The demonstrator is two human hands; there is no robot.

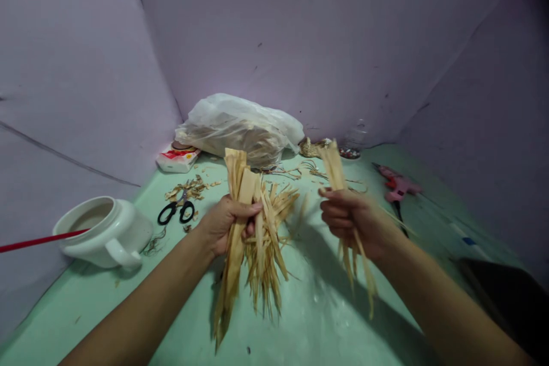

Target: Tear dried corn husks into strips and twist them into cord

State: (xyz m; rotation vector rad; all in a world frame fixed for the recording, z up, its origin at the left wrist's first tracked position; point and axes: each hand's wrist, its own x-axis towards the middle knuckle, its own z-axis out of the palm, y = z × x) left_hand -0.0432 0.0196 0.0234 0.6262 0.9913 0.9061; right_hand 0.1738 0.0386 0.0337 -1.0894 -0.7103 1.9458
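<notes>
My left hand (234, 223) is closed round dried husk strips (234, 274), broad and straw-coloured, with the thumb pressed across them. Behind and beside that hand a pile of thinner, frayed husk strips (272, 240) spreads over the green tabletop (309, 320). Off to the right, my right hand (354, 220) is raised above the table, its fingers wrapped round a smaller bunch of shredded husk (333, 166). The upper end stands above the fist, while loose strands hang below it. This bunch is slightly blurred.
Black-handled scissors (175, 211) lie among scraps at left, near a white ceramic pot (124, 231) with a red stick (43, 240). A white plastic bag (240, 126) and small box (178, 160) stand by the wall. At right are a pink glue gun (401, 186) and a dark object (501, 297).
</notes>
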